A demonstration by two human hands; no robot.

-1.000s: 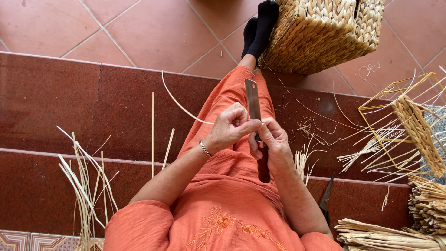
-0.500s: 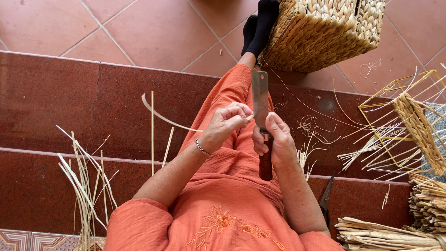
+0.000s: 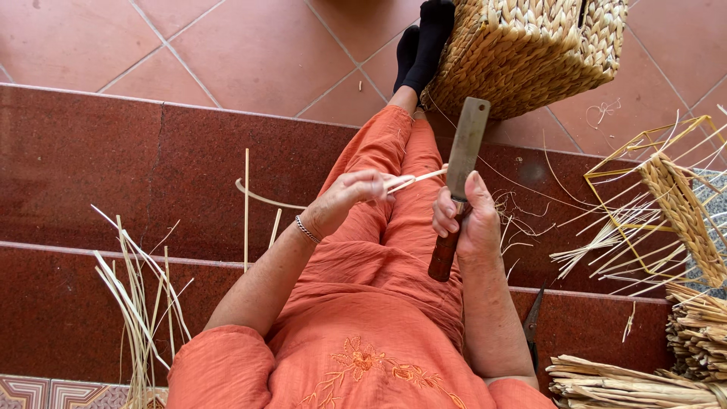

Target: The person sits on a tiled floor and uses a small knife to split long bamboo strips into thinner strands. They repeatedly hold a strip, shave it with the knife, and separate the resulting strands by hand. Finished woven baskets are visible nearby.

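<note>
Counting items in view: one flat-bladed knife with a brown wooden handle, one thin pale reed strip, one woven basket at 12 o'clock, one yellow wire frame partly woven at 3 o'clock, one pair of dark shears on the step at 4 o'clock. Two bundles of straw lie at 4 to 5 o'clock; loose stalks, too many to count, lie at 8 o'clock.

Left hand: fingers pinched closed on the reed strip, which runs out of the fingertips toward 2 o'clock and meets the knife blade's left edge. A curl of the same strip trails off toward 9 o'clock.

Right hand: wrapped closed around the knife handle, thumb laid up along the blade base; blade points to 12 o'clock, nearly upright.

Both hands sit over the lap, near each other but apart, with the strip bridging the gap.
</note>
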